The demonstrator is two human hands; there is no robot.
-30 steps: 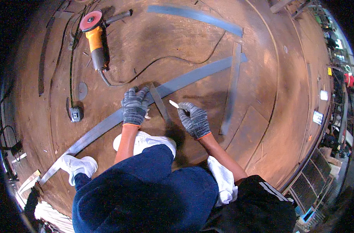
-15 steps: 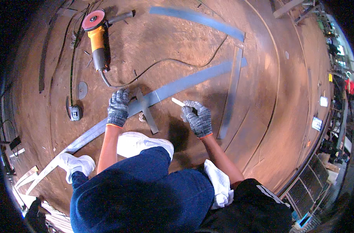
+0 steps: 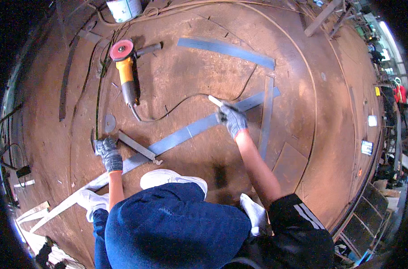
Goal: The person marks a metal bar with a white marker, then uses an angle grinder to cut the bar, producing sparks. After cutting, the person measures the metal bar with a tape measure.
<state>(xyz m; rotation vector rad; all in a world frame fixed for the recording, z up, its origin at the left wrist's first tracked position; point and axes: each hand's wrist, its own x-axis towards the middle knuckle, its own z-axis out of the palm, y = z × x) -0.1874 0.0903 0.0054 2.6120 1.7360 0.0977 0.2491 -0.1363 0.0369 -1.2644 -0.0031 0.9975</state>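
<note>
Step in hand is prob. marking out: a thin white line (image 3: 189, 131) already crosses the strip (image 3: 205, 123), which runs diagonally from near left to far right btwn & under the hands. R hand (image 3: 233, 120) has its fingers pinched narrow on the chalk (image 3: 215, 100), tip pointing far left, past the strip's far edge; can't tell if it touches anything. L hand (image 3: 109, 154) is over at left, by the tape (image 3: 97, 147), fingers curled; can't tell if they've got a full grip b/c the hand hides most of it. Short bar (image 3: 136, 145) lies askew, near end at the strip. Next move prob. calls for a firm hold on the tape, then laying it along the strip w/ chalk kept ready, w/o smudging the line.
</note>
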